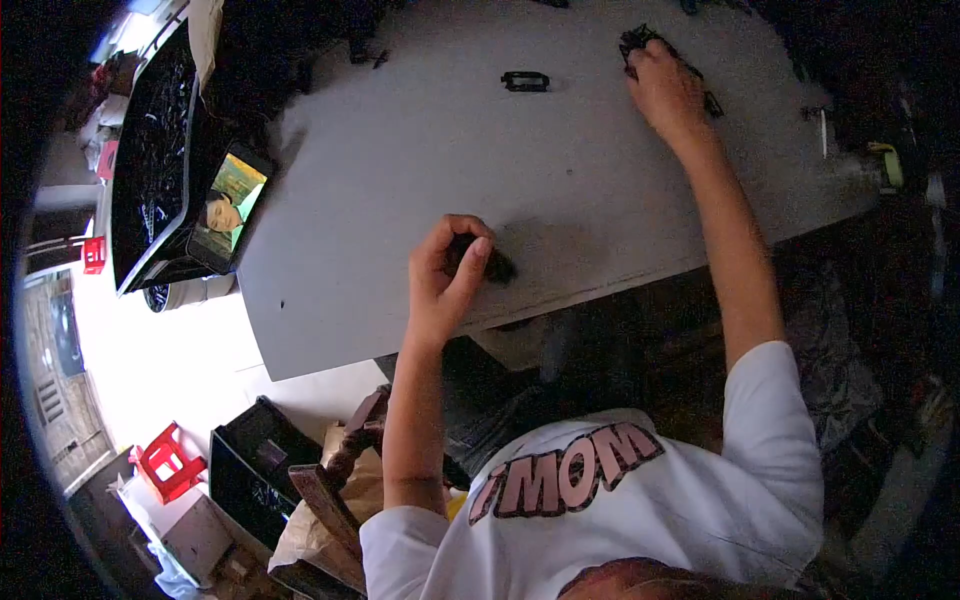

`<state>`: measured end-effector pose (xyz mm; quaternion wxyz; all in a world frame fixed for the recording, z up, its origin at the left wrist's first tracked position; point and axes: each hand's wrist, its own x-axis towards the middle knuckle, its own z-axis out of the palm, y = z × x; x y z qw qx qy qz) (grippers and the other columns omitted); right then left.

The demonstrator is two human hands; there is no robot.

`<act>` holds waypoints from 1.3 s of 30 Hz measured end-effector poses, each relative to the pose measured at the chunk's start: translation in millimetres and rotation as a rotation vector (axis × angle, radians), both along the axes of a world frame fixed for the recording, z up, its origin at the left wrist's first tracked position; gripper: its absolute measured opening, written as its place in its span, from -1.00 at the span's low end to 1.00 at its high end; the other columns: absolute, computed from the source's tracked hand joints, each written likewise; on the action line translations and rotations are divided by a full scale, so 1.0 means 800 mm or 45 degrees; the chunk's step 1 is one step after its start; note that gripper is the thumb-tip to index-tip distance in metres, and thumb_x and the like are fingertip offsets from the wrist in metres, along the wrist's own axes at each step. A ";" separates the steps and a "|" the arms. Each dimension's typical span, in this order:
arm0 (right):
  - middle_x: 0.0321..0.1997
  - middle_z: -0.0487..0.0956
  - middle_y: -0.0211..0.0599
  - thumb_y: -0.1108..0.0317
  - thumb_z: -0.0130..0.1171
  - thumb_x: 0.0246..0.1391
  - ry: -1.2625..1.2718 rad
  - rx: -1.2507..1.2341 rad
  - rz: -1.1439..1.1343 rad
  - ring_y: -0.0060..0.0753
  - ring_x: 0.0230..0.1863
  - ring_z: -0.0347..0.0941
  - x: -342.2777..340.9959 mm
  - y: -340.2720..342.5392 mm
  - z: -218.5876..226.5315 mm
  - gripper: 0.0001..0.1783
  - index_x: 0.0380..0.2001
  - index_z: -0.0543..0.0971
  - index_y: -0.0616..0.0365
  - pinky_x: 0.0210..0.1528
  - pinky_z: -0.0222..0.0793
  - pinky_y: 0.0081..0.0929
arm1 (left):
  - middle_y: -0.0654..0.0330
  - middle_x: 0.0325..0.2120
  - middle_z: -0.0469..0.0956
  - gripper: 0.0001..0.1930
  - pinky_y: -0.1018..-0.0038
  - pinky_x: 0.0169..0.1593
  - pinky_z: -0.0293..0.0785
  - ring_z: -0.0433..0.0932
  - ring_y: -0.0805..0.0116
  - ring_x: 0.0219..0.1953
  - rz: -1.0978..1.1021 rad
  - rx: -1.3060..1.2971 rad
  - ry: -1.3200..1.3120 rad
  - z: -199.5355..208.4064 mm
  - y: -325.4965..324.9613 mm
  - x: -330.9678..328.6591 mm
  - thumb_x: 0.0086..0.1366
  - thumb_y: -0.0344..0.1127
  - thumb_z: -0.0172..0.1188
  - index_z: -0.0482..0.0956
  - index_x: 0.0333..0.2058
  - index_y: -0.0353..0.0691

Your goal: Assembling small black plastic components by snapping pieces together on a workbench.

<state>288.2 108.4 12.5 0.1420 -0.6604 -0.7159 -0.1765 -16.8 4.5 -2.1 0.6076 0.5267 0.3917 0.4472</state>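
Near the front edge of the grey table (pixel 370 210), my left hand (pixel 440 275) is closed around a small black plastic part (pixel 497 262). The part sticks out past my thumb and curled fingers, and its exact shape is hidden. My right hand (pixel 668 90) reaches to the far right, fingers curled down on a cluster of black plastic parts (pixel 640 38). Which piece the fingertips grip there is hard to see. Between the hands, farther back, a black rectangular frame with an open middle (pixel 526 82) lies flat on the table.
A phone (pixel 232 205) playing a video leans against a large black bin of dark pieces (pixel 160 160) at the table's left edge. Below left are a red plastic stool (pixel 170 465), a black crate (pixel 262 460) and a wooden chair (pixel 330 500). Dark heaps line the far edge.
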 end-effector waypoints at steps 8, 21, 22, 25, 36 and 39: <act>-0.31 0.52 -0.35 0.44 0.12 0.01 1.751 -0.313 0.326 -0.47 -0.35 0.47 0.011 -0.026 -0.011 -0.82 -0.27 0.50 0.20 -0.27 0.41 -0.45 | 0.30 -0.52 0.34 -0.89 0.65 -0.39 0.27 0.30 0.58 -0.51 0.008 -0.150 0.068 0.026 0.016 0.008 0.16 -0.49 0.02 0.40 -0.31 -0.30; -0.31 0.52 -0.39 0.23 0.16 0.01 1.399 -0.473 0.330 -0.56 -0.31 0.42 -0.052 -0.009 -0.007 -0.74 -0.26 0.54 0.15 -0.26 0.35 -0.58 | 0.15 -0.36 0.44 -0.80 0.30 -0.37 0.42 0.49 0.07 -0.38 0.086 0.713 0.938 0.008 0.083 0.066 0.03 -0.30 0.22 0.51 -0.32 -0.13; -0.27 0.52 -0.39 0.21 0.17 0.00 1.245 -0.215 0.417 -0.54 -0.32 0.42 -0.034 0.024 -0.024 -0.72 -0.25 0.54 0.13 -0.27 0.35 -0.56 | 0.15 -0.36 0.44 -0.79 0.28 -0.36 0.42 0.49 0.06 -0.38 0.045 0.710 0.960 0.008 0.082 0.067 0.03 -0.28 0.22 0.51 -0.31 -0.13; -0.17 0.48 -0.33 0.23 0.16 -0.01 0.740 0.098 0.389 -0.37 -0.33 0.45 -0.019 0.110 -0.034 -0.71 -0.21 0.52 0.10 -0.25 0.38 -0.46 | 0.14 -0.36 0.43 -0.76 0.25 -0.34 0.42 0.49 0.06 -0.36 -0.007 0.713 0.993 0.008 0.080 0.065 0.03 -0.29 0.22 0.50 -0.27 -0.12; -0.28 0.47 -0.15 0.32 -0.02 0.08 0.693 0.144 0.430 -0.18 -0.29 0.44 -0.035 0.066 -0.052 -0.67 -0.06 0.43 0.14 -0.23 0.36 -0.37 | 0.00 -0.31 0.40 -0.72 0.21 -0.32 0.39 0.45 -0.02 -0.37 0.319 0.776 0.972 -0.008 0.178 -0.014 0.07 -0.50 0.04 0.46 -0.19 -0.15; -0.47 0.48 -0.19 0.38 -0.10 0.10 0.951 -0.234 0.242 -0.35 -0.43 0.45 -0.037 -0.011 -0.023 -0.70 -0.09 0.43 0.17 -0.45 0.29 -0.40 | -0.03 -0.28 0.40 -0.76 0.18 -0.28 0.41 0.46 -0.05 -0.29 0.680 1.138 1.425 -0.030 0.268 -0.047 0.09 -0.38 0.06 0.45 -0.21 -0.16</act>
